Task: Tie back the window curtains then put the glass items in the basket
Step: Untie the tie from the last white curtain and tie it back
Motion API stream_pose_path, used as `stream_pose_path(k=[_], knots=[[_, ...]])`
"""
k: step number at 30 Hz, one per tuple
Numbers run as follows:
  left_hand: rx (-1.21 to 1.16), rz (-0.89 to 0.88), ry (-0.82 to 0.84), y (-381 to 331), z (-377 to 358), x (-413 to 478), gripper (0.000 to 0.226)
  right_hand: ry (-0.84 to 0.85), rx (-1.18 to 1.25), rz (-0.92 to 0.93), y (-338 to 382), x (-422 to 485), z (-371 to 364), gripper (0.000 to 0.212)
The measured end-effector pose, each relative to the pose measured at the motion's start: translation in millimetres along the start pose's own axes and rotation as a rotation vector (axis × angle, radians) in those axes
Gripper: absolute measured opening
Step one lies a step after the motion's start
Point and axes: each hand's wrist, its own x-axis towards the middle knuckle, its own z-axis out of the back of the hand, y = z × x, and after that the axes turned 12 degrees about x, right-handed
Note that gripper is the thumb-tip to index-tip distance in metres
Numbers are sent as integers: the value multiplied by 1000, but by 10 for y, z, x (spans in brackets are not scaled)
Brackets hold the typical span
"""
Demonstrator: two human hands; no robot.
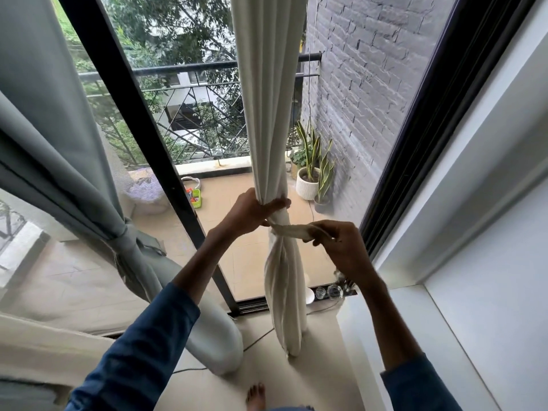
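Note:
A cream curtain (268, 93) hangs gathered in the middle of the window. My left hand (252, 210) grips the bunched folds. A cream tieback strip (292, 230) runs from the curtain out to the right, pinched in my right hand (341, 241). A grey curtain (59, 149) at the left hangs tied at its waist with a grey band (130, 235). Clear glass items (330, 291) stand on the sill low at the right, partly hidden behind my right forearm.
Black window frames (136, 126) stand left and right of the curtain. Outside lie a balcony with potted plants (311, 176) and a railing. A white ledge (415, 336) runs along the right wall. A cable crosses the floor near my bare foot (256, 396).

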Motion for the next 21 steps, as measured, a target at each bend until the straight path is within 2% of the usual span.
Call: stream_pose_path(k=[3,5,8,10,12,14,17,19,21], knots=[[-76,-5,145,-24,11,-32,52,-50,-106,6,-102,85,133,15],[-127,-14,240,-75,33,-69,61,-56,-166,-43,-165,152,185,13],[-148,-31,301,-106,26,-126,50,-22,-236,-103,-195,261,171,10],[-148,-37,297,-120,-3,-169,51,10,-263,-98,-136,357,117,10],[-167,-37,310,-142,-30,-204,57,54,-300,-36,-70,490,31,12],[-157,-37,353,-186,-38,-233,49,110,-353,44,15,640,-81,14],[-127,-15,383,-210,-5,-256,33,252,-331,67,197,804,-248,26],[-129,4,376,-200,34,-281,33,319,-282,52,298,869,-303,41],[-143,14,376,-165,65,-311,34,349,-236,23,316,910,-335,45]])
